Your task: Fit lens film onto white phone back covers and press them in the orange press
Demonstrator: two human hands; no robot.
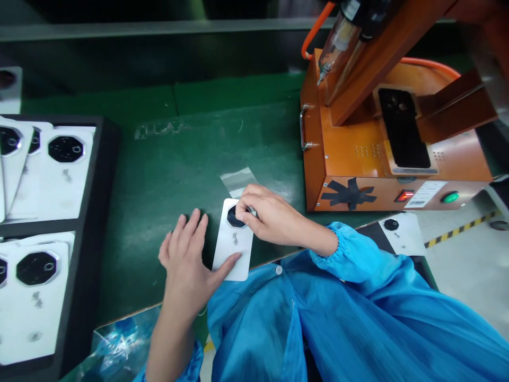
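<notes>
A white phone back cover (230, 262) with a black octagonal camera area lies at the front edge of the green bench. My left hand (189, 260) is spread beside it, its thumb resting on the cover's lower part. Over the camera area, my right hand (266, 212) is closed in a pinch. Whatever its fingertips hold, if anything, is hidden by the fingers. Just beyond the cover, a small clear piece of film (239, 179) lies on the bench.
At the left, a black divided tray (89, 196) holds several similar white covers. An orange press machine (318, 159) stands at the right, with a dark phone-shaped plate (405, 132) in its fixture. Another white cover (407, 239) lies at the lower right.
</notes>
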